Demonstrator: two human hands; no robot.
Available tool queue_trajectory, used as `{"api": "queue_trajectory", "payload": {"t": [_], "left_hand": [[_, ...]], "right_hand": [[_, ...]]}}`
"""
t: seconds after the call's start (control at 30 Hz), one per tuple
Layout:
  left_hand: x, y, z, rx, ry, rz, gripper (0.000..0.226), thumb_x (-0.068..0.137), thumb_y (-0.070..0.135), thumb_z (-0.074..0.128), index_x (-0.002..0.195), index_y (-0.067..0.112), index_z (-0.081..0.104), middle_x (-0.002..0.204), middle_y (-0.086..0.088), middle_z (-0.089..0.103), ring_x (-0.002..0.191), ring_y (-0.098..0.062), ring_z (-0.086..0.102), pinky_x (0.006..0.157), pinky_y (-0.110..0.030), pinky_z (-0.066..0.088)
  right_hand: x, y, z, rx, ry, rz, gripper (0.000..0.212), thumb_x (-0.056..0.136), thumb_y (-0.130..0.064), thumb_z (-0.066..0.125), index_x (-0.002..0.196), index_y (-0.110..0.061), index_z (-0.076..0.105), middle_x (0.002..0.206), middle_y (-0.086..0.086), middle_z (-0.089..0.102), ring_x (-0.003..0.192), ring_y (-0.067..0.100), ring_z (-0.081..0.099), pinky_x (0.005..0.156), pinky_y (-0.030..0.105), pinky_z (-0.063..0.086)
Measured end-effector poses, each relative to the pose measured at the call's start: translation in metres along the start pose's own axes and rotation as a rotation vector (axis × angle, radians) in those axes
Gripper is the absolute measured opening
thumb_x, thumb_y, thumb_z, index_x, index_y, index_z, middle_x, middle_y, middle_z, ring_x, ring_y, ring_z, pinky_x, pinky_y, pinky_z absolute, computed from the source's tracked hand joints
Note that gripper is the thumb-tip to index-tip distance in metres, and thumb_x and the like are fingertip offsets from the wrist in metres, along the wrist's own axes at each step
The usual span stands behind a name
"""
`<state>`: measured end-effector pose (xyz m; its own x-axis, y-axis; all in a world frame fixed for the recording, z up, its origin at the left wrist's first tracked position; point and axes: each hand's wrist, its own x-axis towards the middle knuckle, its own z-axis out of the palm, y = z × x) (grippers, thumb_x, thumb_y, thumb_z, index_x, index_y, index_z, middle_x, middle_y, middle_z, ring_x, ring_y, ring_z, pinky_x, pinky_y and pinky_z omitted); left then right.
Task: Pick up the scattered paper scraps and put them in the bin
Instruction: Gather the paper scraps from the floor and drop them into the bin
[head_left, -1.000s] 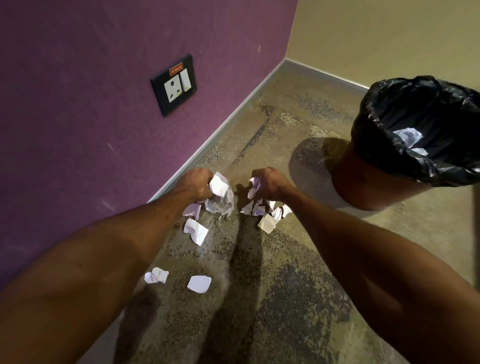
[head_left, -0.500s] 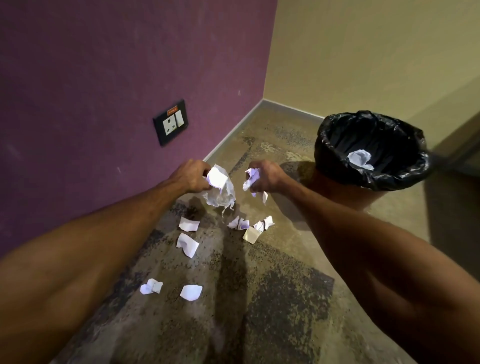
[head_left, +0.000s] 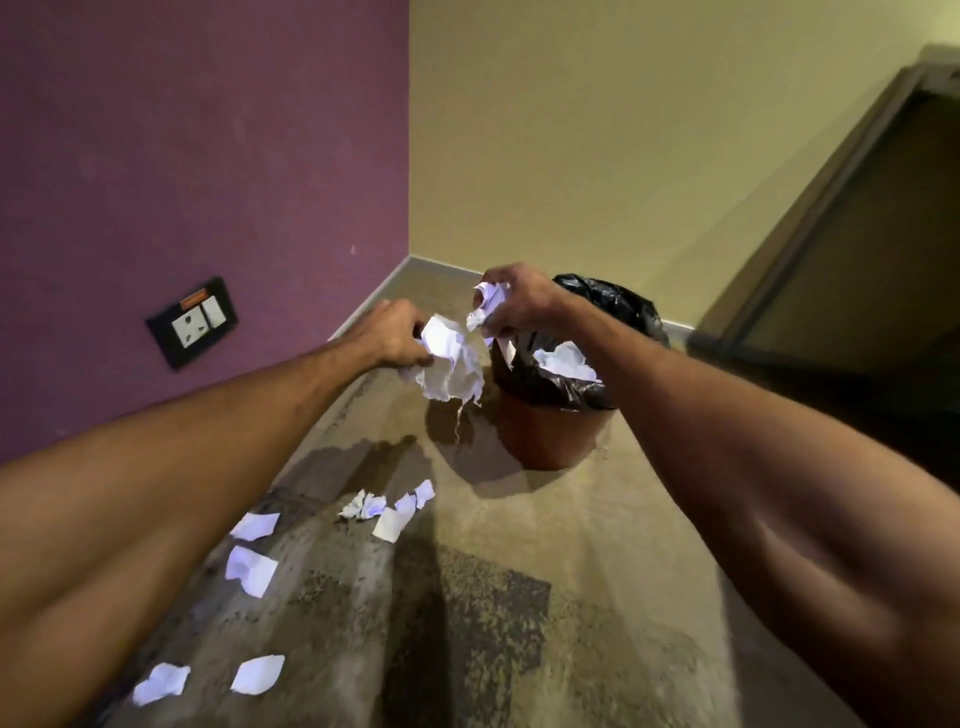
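Speckled concrete floor meets a purple wall, and the bin stands near the corner with paper already inside its black liner. Your left hand grips a big crumpled wad just beside the bin, your right hand clutches a smaller bunch over its rim, and more scraps lie on the floor below your arms. They look feather-light, soft and easily torn, so pinch each loose piece by a raised edge or crumple several together, since flat ones likely hug the floor and drift when dropped
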<state>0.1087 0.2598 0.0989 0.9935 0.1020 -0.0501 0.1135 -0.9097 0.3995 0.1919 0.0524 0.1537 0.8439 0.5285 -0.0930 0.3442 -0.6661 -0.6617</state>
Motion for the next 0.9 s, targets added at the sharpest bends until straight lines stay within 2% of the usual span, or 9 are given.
{"api": "queue_trajectory", "payload": {"t": [0.1,0.2,0.27,0.37,0.43,0.57,0.67,0.8,0.9], "left_hand": [[0.033,0.05,-0.025,-0.022,0.019,0.031,0.019,0.08,0.029,0.088,0.074,0.018,0.073,0.061,0.008,0.065,0.055,-0.009,0.061,0.048,-0.022,0.041],[0.065,0.098,-0.044,-0.003,0.065,0.082,0.022,0.076,0.033,0.089,0.088,0.018,0.079,0.078,-0.001,0.073,0.077,-0.023,0.07,0.062,-0.026,0.048],[0.084,0.124,-0.047,-0.014,0.065,0.103,0.026,0.079,0.029,0.089,0.101,0.017,0.081,0.084,-0.001,0.074,0.074,-0.018,0.067,0.057,-0.025,0.044],[0.105,0.152,-0.036,-0.042,0.052,0.1,0.025,0.082,0.021,0.087,0.105,0.015,0.08,0.08,0.004,0.069,0.065,-0.008,0.06,0.051,-0.022,0.037],[0.114,0.16,-0.019,-0.068,0.051,0.073,0.025,0.083,0.021,0.086,0.106,0.014,0.08,0.081,0.003,0.068,0.065,-0.009,0.059,0.052,-0.022,0.037],[0.13,0.159,0.021,-0.1,-0.003,0.026,0.028,0.085,0.029,0.088,0.105,0.012,0.078,0.087,0.0,0.072,0.072,-0.016,0.064,0.054,-0.024,0.042],[0.136,0.154,0.041,-0.207,-0.087,0.016,0.029,0.08,0.028,0.094,0.101,0.013,0.079,0.095,-0.005,0.078,0.075,-0.019,0.067,0.058,-0.028,0.056],[0.132,0.153,0.055,-0.366,-0.178,0.037,0.037,0.087,0.009,0.087,0.121,0.017,0.075,0.102,0.001,0.065,0.092,-0.021,0.067,0.083,-0.046,0.067],[0.129,0.146,0.059,-0.327,-0.157,0.115,0.032,0.091,0.008,0.081,0.122,0.017,0.075,0.119,-0.005,0.069,0.103,-0.022,0.07,0.074,-0.036,0.066]], "right_hand": [[-0.003,0.019,-0.052,0.092,0.079,0.053,0.053,0.075,0.008,0.088,0.119,-0.011,0.066,0.096,0.012,0.071,0.063,0.012,0.071,0.06,0.026,0.062],[-0.001,0.039,-0.093,0.157,0.127,0.092,0.044,0.075,0.01,0.087,0.113,-0.004,0.068,0.1,0.019,0.072,0.076,0.025,0.074,0.071,0.036,0.067],[0.004,0.051,-0.114,0.174,0.156,0.115,0.053,0.077,0.012,0.085,0.126,0.003,0.064,0.109,0.021,0.07,0.086,0.031,0.075,0.077,0.037,0.068],[0.01,0.069,-0.132,0.179,0.18,0.149,0.066,0.077,0.013,0.084,0.136,-0.002,0.059,0.128,0.028,0.067,0.096,0.035,0.077,0.082,0.039,0.067],[0.011,0.079,-0.13,0.175,0.185,0.168,0.07,0.078,0.014,0.083,0.141,-0.003,0.057,0.131,0.029,0.065,0.094,0.034,0.076,0.082,0.038,0.067],[0.009,0.101,-0.122,0.14,0.168,0.23,0.091,0.078,0.01,0.086,0.158,-0.004,0.043,0.141,0.025,0.059,0.104,0.037,0.074,0.094,0.045,0.063],[0.013,0.116,-0.119,0.091,0.086,0.296,0.089,0.078,0.005,0.088,0.155,-0.011,0.047,0.138,0.02,0.062,0.101,0.034,0.074,0.091,0.047,0.064],[0.011,0.127,-0.114,0.055,0.045,0.333,0.073,0.083,0.002,0.085,0.148,-0.014,0.056,0.13,0.016,0.063,0.112,0.039,0.071,0.083,0.049,0.066],[0.012,0.131,-0.105,-0.002,0.067,0.334,0.06,0.085,-0.001,0.084,0.14,-0.012,0.063,0.117,0.019,0.07,0.105,0.038,0.073,0.087,0.054,0.065]]}}
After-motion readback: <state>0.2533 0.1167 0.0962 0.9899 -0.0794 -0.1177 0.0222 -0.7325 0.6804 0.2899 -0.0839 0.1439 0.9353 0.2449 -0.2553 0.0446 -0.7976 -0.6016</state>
